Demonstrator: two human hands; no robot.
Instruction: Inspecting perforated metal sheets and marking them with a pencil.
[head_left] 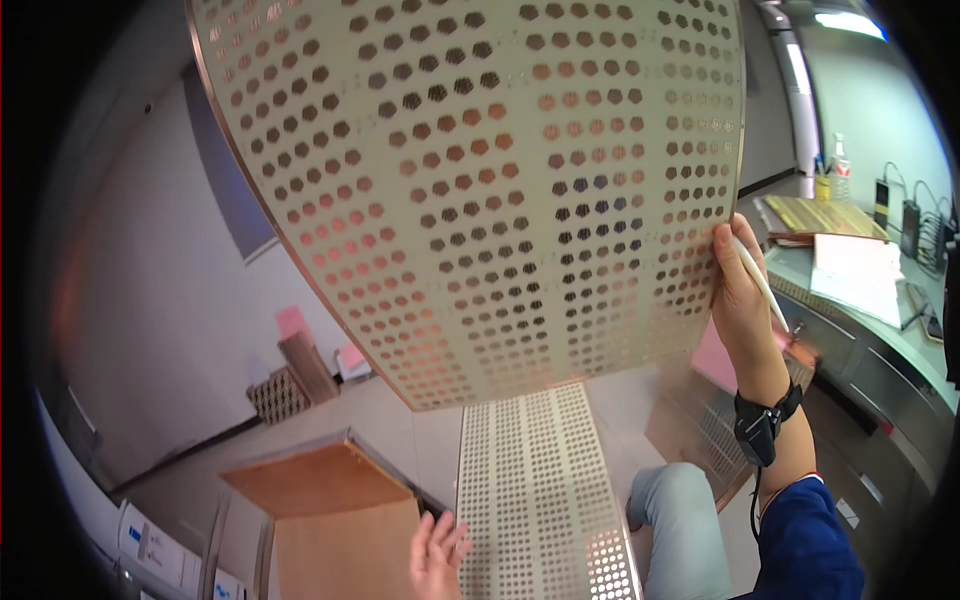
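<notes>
A large pale panel [530, 190], covered in rows of small round copper-coloured and dark patches like a circuit-board sheet, stands raised and tilted in front of me. My right hand [742, 285] grips its right edge, thumb on the face. The same hand also keeps a slim white pen-like tool [764, 288] that points down toward the wrist. Below lies a second panel [535, 480] with a similar dotted pattern. Beside that panel's left edge is my left hand [437, 560], its fingers apart and nothing in them; whether it touches the edge I cannot tell.
Brown boards [340, 490] rest at lower left. Against the wall lean a patterned stack [278, 396] and pink sheets [293, 324]. On the right, a desk [800, 268] carries papers [855, 272], a yellowish stack of panels [825, 215], a bottle [841, 170] and black chargers with cables [910, 225].
</notes>
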